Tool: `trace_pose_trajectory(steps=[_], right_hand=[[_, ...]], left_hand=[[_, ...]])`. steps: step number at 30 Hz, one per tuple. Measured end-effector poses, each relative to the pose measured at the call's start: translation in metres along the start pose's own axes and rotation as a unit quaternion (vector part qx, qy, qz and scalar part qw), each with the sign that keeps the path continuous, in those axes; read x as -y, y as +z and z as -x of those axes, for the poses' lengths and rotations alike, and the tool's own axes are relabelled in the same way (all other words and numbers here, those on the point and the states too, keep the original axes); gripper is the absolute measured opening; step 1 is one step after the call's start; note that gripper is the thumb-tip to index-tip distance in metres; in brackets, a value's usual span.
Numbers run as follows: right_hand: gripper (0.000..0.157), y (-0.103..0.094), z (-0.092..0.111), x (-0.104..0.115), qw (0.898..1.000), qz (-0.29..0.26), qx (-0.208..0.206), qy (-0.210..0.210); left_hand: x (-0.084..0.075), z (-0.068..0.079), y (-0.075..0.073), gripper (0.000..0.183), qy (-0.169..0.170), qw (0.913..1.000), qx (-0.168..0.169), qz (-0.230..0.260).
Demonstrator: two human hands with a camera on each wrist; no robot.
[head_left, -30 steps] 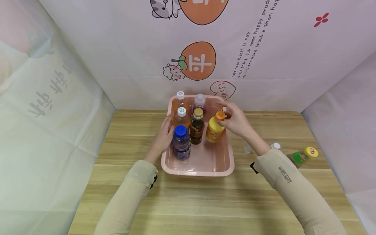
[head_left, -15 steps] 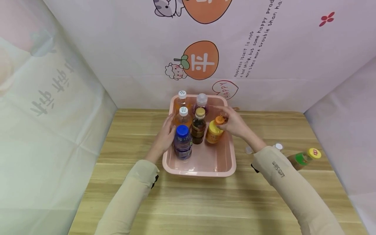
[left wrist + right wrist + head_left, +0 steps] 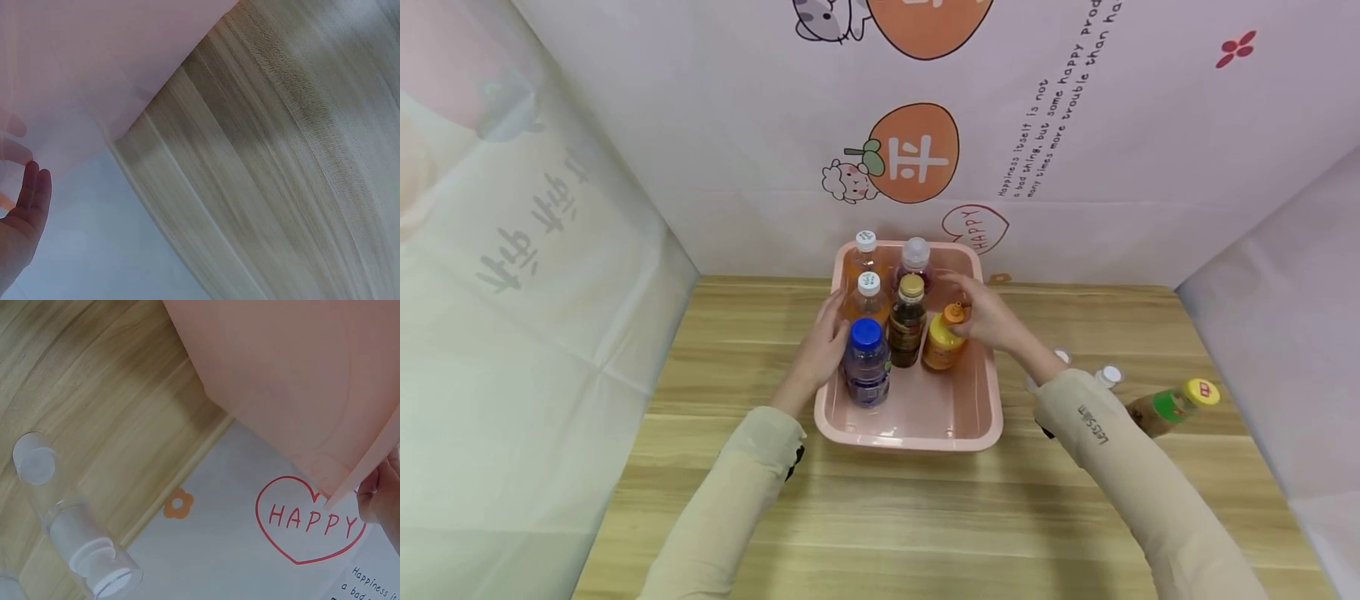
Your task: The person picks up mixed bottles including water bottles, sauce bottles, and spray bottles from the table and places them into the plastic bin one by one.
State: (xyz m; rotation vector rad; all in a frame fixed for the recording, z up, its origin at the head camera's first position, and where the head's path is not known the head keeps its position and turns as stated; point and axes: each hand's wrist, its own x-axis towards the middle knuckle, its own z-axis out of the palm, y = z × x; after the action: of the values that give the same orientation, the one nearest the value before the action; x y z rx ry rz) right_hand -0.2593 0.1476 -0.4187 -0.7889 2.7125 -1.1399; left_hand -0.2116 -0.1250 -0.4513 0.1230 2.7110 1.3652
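Observation:
The right hand pinches a yellow bottle just below its orange cap, inside the pink basin. That bottle leans slightly in the right half of the basin; in the right wrist view only part of the hand shows, beside the rim. The left hand lies at the left rim, fingers extended, thumb beside a blue-capped bottle. In the left wrist view, fingers touch the basin's outer wall and others show through it. A dark bottle with a gold cap stands just left of the yellow one.
Two orange-drink bottles with white caps and a clear-capped purple bottle fill the basin's back left. On the table at right are a green-labelled bottle with a yellow cap and clear bottles. A printed cloth wall stands behind.
The right hand has shifted left and slightly lower with the yellow bottle, toward the dark bottle. The left hand stays at the rim. The head view has shifted slightly.

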Motion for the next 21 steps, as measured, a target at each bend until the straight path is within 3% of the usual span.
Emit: trace_pose_trajectory(steps=[21], right_hand=[[0.071,0.0093,-0.0099,0.0016,0.996,0.082,0.004,0.033]], left_hand=[[-0.0003,0.0,0.0002,0.053,-0.007,1.0,0.001,0.003]])
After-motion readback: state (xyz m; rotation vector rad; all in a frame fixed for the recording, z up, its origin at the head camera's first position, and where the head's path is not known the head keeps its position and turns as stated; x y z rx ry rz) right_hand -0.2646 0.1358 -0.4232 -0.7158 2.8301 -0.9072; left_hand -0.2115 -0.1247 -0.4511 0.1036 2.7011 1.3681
